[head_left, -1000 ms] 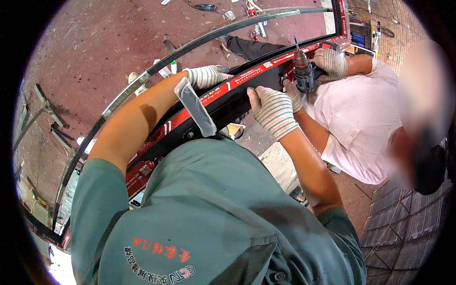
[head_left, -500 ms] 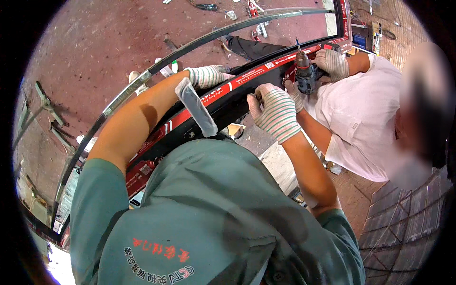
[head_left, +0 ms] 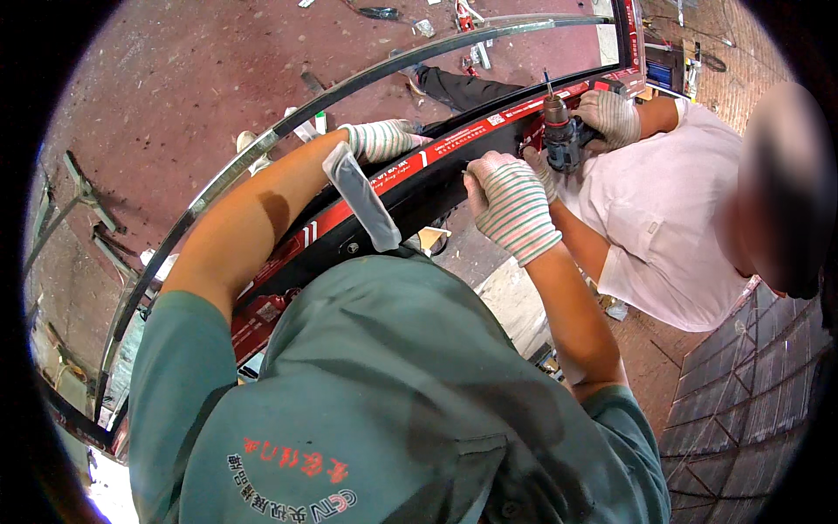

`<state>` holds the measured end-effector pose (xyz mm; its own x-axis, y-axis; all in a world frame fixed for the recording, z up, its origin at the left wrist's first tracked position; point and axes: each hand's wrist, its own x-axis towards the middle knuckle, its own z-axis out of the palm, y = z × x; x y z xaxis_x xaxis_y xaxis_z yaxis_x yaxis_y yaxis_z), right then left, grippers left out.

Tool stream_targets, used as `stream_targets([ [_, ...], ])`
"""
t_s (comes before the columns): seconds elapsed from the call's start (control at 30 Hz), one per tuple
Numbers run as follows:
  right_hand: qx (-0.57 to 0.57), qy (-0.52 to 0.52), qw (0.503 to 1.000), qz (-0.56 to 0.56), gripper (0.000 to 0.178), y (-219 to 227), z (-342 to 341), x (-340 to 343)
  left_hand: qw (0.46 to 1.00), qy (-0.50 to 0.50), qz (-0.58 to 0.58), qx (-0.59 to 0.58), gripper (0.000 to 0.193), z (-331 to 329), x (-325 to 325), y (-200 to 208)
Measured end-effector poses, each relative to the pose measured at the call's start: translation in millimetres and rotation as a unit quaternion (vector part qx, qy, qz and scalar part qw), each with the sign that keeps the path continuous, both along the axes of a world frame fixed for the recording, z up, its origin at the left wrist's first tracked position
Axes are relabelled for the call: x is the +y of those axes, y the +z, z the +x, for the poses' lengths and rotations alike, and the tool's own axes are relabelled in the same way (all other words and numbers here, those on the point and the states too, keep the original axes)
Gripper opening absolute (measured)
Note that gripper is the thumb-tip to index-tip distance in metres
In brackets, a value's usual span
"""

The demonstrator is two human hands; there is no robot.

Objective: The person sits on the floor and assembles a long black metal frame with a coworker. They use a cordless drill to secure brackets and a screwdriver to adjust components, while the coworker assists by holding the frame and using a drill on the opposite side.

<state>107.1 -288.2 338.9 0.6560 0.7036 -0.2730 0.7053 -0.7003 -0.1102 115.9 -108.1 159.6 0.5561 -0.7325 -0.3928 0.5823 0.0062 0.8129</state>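
My left hand [head_left: 382, 141], in a striped knit glove, reaches over a long black window frame [head_left: 436, 179] with red protective film. Its fingers close on the far edge, and their tips are partly hidden. On the near side, my right hand [head_left: 513, 208], gloved alike, has thumb and fingers pinched together beside the black face of the frame. What sits in that pinch, if anything, is too small to make out. A pale translucent strip [head_left: 362, 197] lies across the frame between my left forearm and my body.
To the right, a co-worker in a pale shirt [head_left: 655, 218] holds a cordless drill [head_left: 561, 135] against the frame, bit pointing away. Behind the frame runs a curved-looking metal rail [head_left: 288, 122]. Metal stands [head_left: 92, 190] and scraps lie on the reddish floor [head_left: 192, 87].
My right hand has shifted slightly right, its fingertips drawing back a little along the frame. The co-worker's head has moved nearer. My left hand and the drill stay in place.
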Motion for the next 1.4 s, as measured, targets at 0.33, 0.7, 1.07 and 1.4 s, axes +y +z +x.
stream_targets([
  [0.33, 0.023, -0.012, 0.996, -0.085, 0.012, 4, 2, 6, 1.0, 0.013, -0.021, 0.01, 0.056, -1, 3, 2],
  [0.7, -0.115, -0.048, 0.992, 0.008, 0.009, -14, -26, 1, 0.997, 0.012, -0.056, 0.048, 0.054, -2, 7, 13],
  [1.07, -0.053, 0.021, 0.998, 0.039, 0.012, -11, -4, -16, 0.988, 0.092, 0.113, 0.051, 0.06, -8, 3, 24],
  [1.4, -0.103, 0.051, 0.992, 0.045, 0.019, -18, -2, -23, 0.948, 0.233, 0.218, -0.007, 0.056, -65, 73, 56],
])
